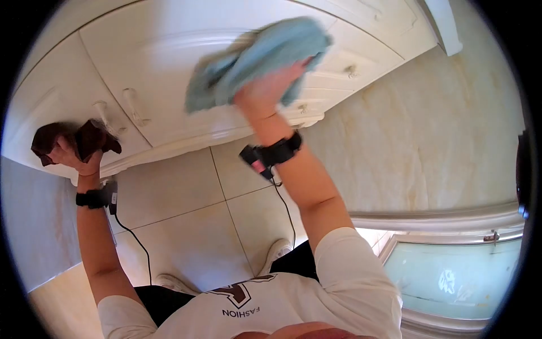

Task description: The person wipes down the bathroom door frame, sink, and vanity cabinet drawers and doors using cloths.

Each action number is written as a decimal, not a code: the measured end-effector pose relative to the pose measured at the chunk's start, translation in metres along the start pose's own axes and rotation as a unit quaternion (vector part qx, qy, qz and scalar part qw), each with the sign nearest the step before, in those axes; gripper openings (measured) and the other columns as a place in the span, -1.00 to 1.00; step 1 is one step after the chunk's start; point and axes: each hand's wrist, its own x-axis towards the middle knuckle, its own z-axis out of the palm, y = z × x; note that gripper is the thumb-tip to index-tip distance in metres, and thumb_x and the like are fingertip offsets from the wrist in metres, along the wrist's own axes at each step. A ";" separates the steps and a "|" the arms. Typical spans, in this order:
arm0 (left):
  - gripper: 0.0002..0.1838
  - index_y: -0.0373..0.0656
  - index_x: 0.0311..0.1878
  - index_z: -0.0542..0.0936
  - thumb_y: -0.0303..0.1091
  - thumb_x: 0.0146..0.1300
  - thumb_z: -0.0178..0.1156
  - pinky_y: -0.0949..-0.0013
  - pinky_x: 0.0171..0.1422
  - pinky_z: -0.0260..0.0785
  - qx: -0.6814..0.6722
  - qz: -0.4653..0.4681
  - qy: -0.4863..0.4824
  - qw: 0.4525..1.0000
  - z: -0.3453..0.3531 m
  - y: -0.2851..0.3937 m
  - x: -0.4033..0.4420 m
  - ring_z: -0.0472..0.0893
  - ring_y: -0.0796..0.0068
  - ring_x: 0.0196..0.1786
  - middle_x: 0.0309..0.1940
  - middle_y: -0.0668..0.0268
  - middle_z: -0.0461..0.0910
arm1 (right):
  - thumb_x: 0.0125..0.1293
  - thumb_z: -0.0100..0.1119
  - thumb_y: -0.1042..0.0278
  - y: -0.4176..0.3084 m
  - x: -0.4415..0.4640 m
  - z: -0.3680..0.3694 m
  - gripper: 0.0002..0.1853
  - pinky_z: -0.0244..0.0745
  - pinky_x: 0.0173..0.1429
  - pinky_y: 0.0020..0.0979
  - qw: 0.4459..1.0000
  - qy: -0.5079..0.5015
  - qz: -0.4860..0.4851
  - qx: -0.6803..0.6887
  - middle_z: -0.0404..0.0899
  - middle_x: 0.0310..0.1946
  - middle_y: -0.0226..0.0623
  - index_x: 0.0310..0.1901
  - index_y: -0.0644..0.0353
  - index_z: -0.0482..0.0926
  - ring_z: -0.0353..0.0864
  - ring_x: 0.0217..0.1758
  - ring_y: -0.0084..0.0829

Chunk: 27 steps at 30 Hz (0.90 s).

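Note:
A light blue-green cloth, blurred by motion, lies against the white cabinet front. My right hand is pressed into this cloth, its fingers mostly wrapped in or behind the fabric. At the far left, my left hand grips a dark brown cloth, held close to the cabinet's left door near the pale handles. Each wrist wears a black strap with a small device and a cable.
Drawers with small knobs are at the cabinet's right. Beige floor tiles lie below, with my shoes on them. A marbled wall stands to the right, above a framed glass pane. A bluish panel is at the left.

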 end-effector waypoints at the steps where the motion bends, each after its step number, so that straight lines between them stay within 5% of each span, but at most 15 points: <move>1: 0.00 -0.25 0.26 0.34 0.13 -0.22 0.47 -0.17 0.31 0.06 -0.008 0.001 -0.001 1.000 0.001 -0.003 -0.004 0.27 -0.20 0.23 0.17 -0.15 0.33 | 0.44 -0.19 0.04 -0.023 0.019 -0.002 -0.49 0.13 0.38 -0.30 0.998 -0.005 -0.060 0.008 0.29 0.24 -0.31 0.31 0.11 0.20 0.28 0.22 -0.34; 4: 0.04 -0.27 0.28 0.34 0.23 -0.21 0.42 -0.19 0.35 0.01 -0.063 -0.038 0.001 0.997 0.008 -0.015 -0.020 0.24 -0.23 0.27 0.20 -0.16 0.33 | 0.47 -0.10 0.23 -0.079 0.076 -0.026 -0.59 0.18 0.33 -0.32 0.976 0.057 -0.194 0.086 0.32 0.20 -0.29 0.27 0.15 0.21 0.31 0.17 -0.37; 7: 0.09 -0.26 0.31 0.31 0.43 -0.15 0.21 -0.22 0.39 -0.08 -0.037 -0.027 -0.016 0.999 0.011 -0.020 -0.033 0.21 -0.25 0.30 0.24 -0.14 0.30 | 0.43 -0.07 0.21 -0.101 0.107 -0.051 -0.72 0.28 0.22 -0.30 0.946 0.237 -0.219 -0.038 0.45 -0.02 -0.27 0.04 0.15 0.45 0.40 0.01 -0.33; 10: 0.15 -0.19 0.35 0.30 0.49 -0.21 0.17 -0.32 0.40 -0.20 -0.015 -0.017 0.004 1.000 0.014 -0.009 -0.024 0.13 -0.27 0.37 0.28 -0.15 0.26 | 0.30 0.05 0.15 -0.100 0.063 -0.020 -0.62 0.26 0.23 -0.17 0.923 0.122 -0.289 -0.222 0.42 0.05 -0.21 0.08 0.14 0.45 0.38 0.10 -0.23; 14: -0.08 -0.13 0.29 0.36 0.28 -0.08 0.28 -0.25 0.29 0.01 -0.014 -0.042 0.029 0.999 0.003 0.012 0.008 0.19 -0.31 0.34 0.25 -0.07 0.29 | 0.12 0.21 0.08 -0.120 -0.034 0.047 -0.46 0.24 0.24 -0.01 0.831 -0.247 -0.355 -0.350 0.38 0.14 -0.13 0.13 0.14 0.46 0.35 0.22 -0.10; 17: -0.14 -0.09 0.24 0.42 0.23 -0.10 0.29 -0.20 0.25 0.06 -0.015 -0.045 0.018 0.999 0.001 0.014 0.008 0.22 -0.29 0.32 0.24 -0.03 0.31 | 0.06 0.26 0.12 -0.144 -0.043 0.064 -0.45 0.30 0.17 -0.01 0.746 -0.289 -0.508 -0.318 0.41 0.14 -0.22 0.13 0.04 0.49 0.40 0.19 -0.12; 18: -0.14 -0.09 0.24 0.42 0.23 -0.10 0.29 -0.20 0.25 0.06 -0.015 -0.049 0.024 0.998 0.000 0.014 0.010 0.22 -0.29 0.32 0.24 -0.03 0.31 | 0.04 0.26 0.17 -0.149 -0.041 0.070 -0.48 0.36 0.09 -0.06 0.671 -0.291 -0.617 -0.290 0.45 0.12 -0.34 0.11 -0.05 0.51 0.47 0.13 -0.17; 20: -0.22 -0.08 0.19 0.47 0.17 -0.09 0.29 -0.14 0.21 0.10 -0.013 -0.035 0.008 0.999 -0.001 0.016 0.013 0.27 -0.25 0.30 0.19 0.02 0.36 | -0.07 0.31 0.14 -0.099 0.000 0.041 -0.54 0.30 0.17 0.05 0.627 -0.317 -0.625 -0.340 0.49 0.05 -0.19 -0.04 -0.03 0.59 0.45 0.07 -0.08; 22: -0.26 -0.06 0.18 0.49 0.14 -0.07 0.28 -0.11 0.18 0.12 -0.008 -0.041 0.013 0.999 0.005 0.015 0.008 0.30 -0.22 0.28 0.16 0.04 0.39 | -0.06 0.29 0.05 -0.072 0.053 0.001 -0.57 0.21 0.27 0.15 0.682 -0.222 -0.623 -0.312 0.48 0.02 -0.06 -0.14 0.07 0.58 0.40 0.13 0.04; 24: -0.30 -0.05 0.16 0.50 0.11 -0.05 0.28 -0.09 0.16 0.13 -0.001 -0.044 0.007 0.999 0.003 0.012 0.006 0.32 -0.20 0.27 0.13 0.07 0.41 | 0.01 0.24 -0.03 -0.112 0.078 -0.024 -0.32 -0.06 0.37 0.23 0.651 -0.120 -0.597 -0.453 0.40 0.11 0.14 0.06 0.35 0.44 0.27 0.21 0.18; 25: -0.32 -0.04 0.16 0.50 0.09 -0.04 0.27 -0.08 0.16 0.13 -0.011 -0.052 0.007 0.999 0.003 0.013 0.008 0.34 -0.18 0.26 0.11 0.09 0.43 | 0.01 0.25 -0.08 -0.167 0.065 -0.011 -0.20 -0.08 0.40 0.19 0.715 -0.112 -0.484 -0.491 0.34 0.18 0.18 0.16 0.42 0.33 0.22 0.26 0.23; 26: -0.33 -0.03 0.17 0.50 0.06 -0.03 0.27 -0.06 0.15 0.13 -0.023 -0.056 0.006 0.998 0.002 0.014 0.009 0.35 -0.17 0.25 0.09 0.11 0.44 | 0.15 0.16 -0.02 -0.151 0.084 -0.013 -0.29 0.00 0.42 0.05 0.659 0.011 -0.612 -0.437 0.33 0.22 0.10 0.19 0.37 0.32 0.24 0.28 0.14; 27: -0.33 -0.03 0.17 0.50 0.06 -0.03 0.27 -0.06 0.15 0.13 -0.019 -0.056 0.003 0.998 0.000 0.014 0.012 0.35 -0.17 0.25 0.09 0.11 0.44 | 0.23 0.08 0.04 -0.099 0.114 -0.012 -0.38 0.03 0.43 -0.01 0.559 0.035 -0.566 -0.604 0.34 0.23 0.05 0.20 0.34 0.33 0.25 0.28 0.07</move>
